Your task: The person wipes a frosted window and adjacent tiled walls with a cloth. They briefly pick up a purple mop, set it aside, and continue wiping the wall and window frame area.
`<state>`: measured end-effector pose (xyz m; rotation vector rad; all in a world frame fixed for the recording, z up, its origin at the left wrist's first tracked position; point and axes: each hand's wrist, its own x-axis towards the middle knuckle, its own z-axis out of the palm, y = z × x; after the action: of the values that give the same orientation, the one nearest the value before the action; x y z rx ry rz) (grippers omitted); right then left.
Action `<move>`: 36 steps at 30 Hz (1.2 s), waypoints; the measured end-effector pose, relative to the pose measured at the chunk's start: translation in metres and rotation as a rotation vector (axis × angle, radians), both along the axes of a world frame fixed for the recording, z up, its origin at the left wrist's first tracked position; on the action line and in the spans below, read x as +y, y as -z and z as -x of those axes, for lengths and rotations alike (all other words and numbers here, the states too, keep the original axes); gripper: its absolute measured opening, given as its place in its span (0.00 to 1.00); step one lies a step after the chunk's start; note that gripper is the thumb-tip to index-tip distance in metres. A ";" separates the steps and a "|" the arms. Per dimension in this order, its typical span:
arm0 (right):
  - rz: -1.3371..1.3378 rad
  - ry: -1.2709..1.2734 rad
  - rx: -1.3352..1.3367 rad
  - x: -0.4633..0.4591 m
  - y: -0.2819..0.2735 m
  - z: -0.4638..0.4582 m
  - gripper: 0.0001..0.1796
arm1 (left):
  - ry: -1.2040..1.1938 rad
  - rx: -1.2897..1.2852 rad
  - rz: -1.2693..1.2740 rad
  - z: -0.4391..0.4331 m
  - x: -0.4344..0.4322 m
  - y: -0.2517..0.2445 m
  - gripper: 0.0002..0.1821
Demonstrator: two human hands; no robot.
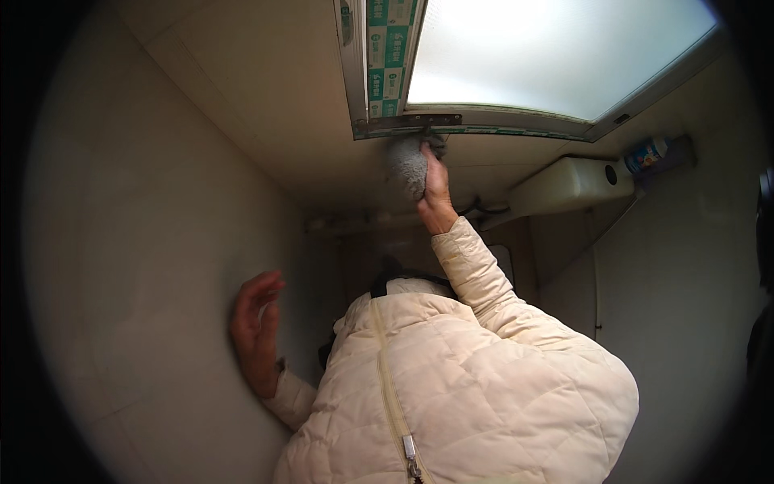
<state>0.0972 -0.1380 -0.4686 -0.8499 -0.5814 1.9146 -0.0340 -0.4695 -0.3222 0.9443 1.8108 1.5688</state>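
Observation:
My right hand grips a grey fluffy cloth and holds it against or close to the wall just under the lower edge of a metal window frame. Part of the cloth is blurred. A dark metal hinge strip sits on the frame right above it. Off to the left, my left hand is raised beside the pale left wall, its fingers loosely curled and apart, with nothing in them. Whether it touches the wall I cannot tell.
A frosted window pane glows at the top. Green-and-white protective film lines the frame's left side. Below the window at right hangs a white plastic cistern, with a blue can at its far end. A dark hose runs near my right wrist.

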 end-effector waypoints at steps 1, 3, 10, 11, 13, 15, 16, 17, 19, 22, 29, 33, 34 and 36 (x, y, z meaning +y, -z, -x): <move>-0.013 0.015 0.011 0.004 0.002 -0.006 0.16 | -0.002 0.001 0.009 0.000 0.000 0.000 0.21; 0.015 0.049 -0.012 0.005 0.007 -0.001 0.17 | 0.005 0.021 0.007 0.001 0.001 0.000 0.21; -0.031 0.007 -0.077 -0.025 0.000 0.049 0.19 | 0.021 0.019 0.015 -0.001 0.004 -0.007 0.21; -0.085 0.028 -0.103 -0.030 -0.004 0.050 0.19 | 0.022 0.015 0.014 -0.002 0.004 -0.008 0.21; -0.066 -0.001 -0.077 -0.031 -0.010 0.043 0.19 | 0.021 0.008 0.009 -0.003 0.004 -0.010 0.20; 0.074 -0.108 0.027 -0.019 -0.013 0.020 0.19 | 0.004 0.000 0.004 -0.004 0.003 -0.010 0.20; 0.075 -0.055 -0.016 -0.011 -0.012 0.006 0.18 | 0.001 -0.002 0.004 -0.004 0.002 -0.009 0.20; 0.096 -0.042 0.021 -0.003 -0.010 -0.005 0.17 | -0.010 -0.006 0.015 -0.004 0.001 -0.008 0.20; 0.032 0.004 0.044 0.006 -0.002 -0.015 0.17 | -0.017 -0.007 0.021 -0.003 0.000 -0.006 0.19; -0.008 0.065 0.084 0.007 0.009 -0.005 0.17 | -0.003 0.006 -0.002 0.000 0.001 -0.002 0.19; 0.085 -0.108 -0.116 -0.038 -0.009 0.073 0.26 | 0.000 0.009 -0.012 0.001 0.002 0.001 0.18; 0.114 -0.263 0.006 -0.053 -0.010 0.091 0.30 | -0.008 0.030 0.002 -0.001 0.002 -0.001 0.17; 0.090 -0.302 0.099 -0.055 -0.009 0.088 0.31 | -0.002 0.043 0.006 -0.002 0.002 -0.002 0.17; -0.274 -0.464 -0.152 -0.059 -0.010 0.078 0.31 | -0.002 0.064 0.025 -0.002 0.003 -0.003 0.17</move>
<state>0.0195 -0.1974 -0.4591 -0.7286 -1.1876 2.1201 -0.0316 -0.4668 -0.3189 0.9914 1.8714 1.5301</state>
